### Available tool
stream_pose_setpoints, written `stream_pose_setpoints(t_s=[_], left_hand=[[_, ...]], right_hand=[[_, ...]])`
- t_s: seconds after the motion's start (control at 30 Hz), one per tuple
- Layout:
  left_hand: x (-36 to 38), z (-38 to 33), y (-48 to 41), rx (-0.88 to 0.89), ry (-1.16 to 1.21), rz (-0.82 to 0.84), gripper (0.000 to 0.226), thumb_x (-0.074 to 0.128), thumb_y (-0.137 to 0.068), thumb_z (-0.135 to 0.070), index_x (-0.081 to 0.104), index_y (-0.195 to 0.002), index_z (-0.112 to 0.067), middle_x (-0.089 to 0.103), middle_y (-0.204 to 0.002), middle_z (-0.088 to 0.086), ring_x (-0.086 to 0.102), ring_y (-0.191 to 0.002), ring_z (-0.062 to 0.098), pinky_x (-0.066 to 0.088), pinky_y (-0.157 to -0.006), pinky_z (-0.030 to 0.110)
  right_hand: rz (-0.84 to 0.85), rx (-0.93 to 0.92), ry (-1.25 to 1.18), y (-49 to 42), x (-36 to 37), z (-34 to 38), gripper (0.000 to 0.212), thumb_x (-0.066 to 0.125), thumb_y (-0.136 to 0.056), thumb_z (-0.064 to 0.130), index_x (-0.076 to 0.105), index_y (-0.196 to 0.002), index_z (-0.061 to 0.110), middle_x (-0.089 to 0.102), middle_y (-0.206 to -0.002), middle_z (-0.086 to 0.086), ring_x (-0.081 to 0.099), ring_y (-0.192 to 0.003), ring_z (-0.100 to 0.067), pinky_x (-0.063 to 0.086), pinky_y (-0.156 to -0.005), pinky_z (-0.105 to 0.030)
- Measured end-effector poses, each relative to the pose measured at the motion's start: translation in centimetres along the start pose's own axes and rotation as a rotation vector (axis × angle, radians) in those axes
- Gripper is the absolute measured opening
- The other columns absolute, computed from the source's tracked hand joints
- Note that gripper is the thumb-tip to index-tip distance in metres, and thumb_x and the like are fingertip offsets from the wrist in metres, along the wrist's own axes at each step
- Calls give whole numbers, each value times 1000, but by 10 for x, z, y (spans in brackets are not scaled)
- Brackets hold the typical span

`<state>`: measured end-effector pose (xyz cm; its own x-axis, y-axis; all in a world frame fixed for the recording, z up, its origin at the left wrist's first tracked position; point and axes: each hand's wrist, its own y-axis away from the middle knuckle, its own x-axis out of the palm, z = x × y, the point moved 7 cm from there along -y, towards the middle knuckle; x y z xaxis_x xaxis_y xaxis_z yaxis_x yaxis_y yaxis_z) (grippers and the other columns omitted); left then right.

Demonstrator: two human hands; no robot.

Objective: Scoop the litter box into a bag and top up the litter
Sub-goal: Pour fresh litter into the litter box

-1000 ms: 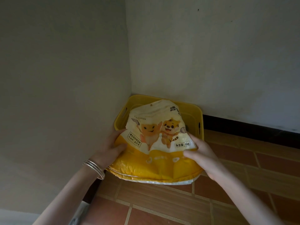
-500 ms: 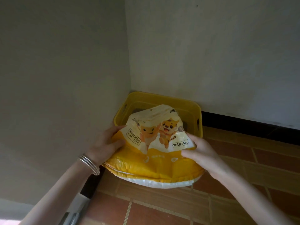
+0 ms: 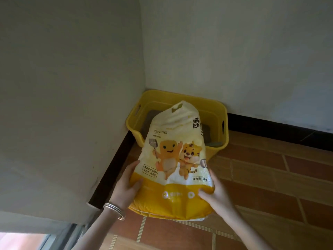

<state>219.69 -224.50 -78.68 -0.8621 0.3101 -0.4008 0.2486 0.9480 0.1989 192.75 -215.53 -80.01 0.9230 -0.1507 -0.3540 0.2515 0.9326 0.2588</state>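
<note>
A yellow and white cat litter bag [image 3: 175, 165] with cartoon animals is held upright in front of me, its crumpled top leaning toward the yellow litter box [image 3: 215, 109]. My left hand [image 3: 126, 186] grips the bag's lower left side, thumb on the front. At the lower right corner my right hand [image 3: 215, 193] grips the bag. The box stands on the floor in the wall corner, with grey litter [image 3: 152, 115] showing inside; the bag hides most of its inside.
White walls [image 3: 72, 87] meet right behind the box, with a black skirting [image 3: 270, 125] along their foot. Brown floor tiles [image 3: 270, 177] stretch to the right and toward me. A window frame [image 3: 59, 237] shows at the lower left.
The bag, tipped low over the box before, has been raised back upright and drawn toward me. Both hands kept hold of its lower sides. More of the box shows now.
</note>
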Motion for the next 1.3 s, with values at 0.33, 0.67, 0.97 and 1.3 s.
stream_pose_setpoints(t_s=[0.33,0.67,0.97,1.3], left_hand=[[46,41,-44,-251,187,8,55,65,-85,-12,38,-133,-14,59,-117,8,60,-102,25,51,-87,46],[34,22,-122,-226,156,-92,43,67,-78,-17,55,-119,-16,65,-109,7,62,-98,27,50,-88,49],[21,14,-120,-141,146,-230,22,63,-80,-3,61,-86,-24,70,-86,4,66,-83,23,53,-81,41],[2,-13,-103,-63,246,-261,22,67,-79,0,62,-85,-20,68,-85,3,65,-81,23,52,-75,37]], right_hand=[[19,-63,42,-24,15,-27,98,73,-77,13,3,-144,31,34,-136,24,47,-112,14,41,-89,-7],[11,-60,32,-80,0,6,75,66,-75,44,30,-139,28,57,-100,27,62,-84,11,51,-66,-11],[-141,-91,-239,-109,2,32,50,72,-77,14,47,-113,39,62,-101,23,60,-89,13,48,-63,-7],[-260,-194,-359,-85,-33,52,48,68,-77,1,51,-103,39,59,-104,20,58,-88,16,45,-68,-3]])
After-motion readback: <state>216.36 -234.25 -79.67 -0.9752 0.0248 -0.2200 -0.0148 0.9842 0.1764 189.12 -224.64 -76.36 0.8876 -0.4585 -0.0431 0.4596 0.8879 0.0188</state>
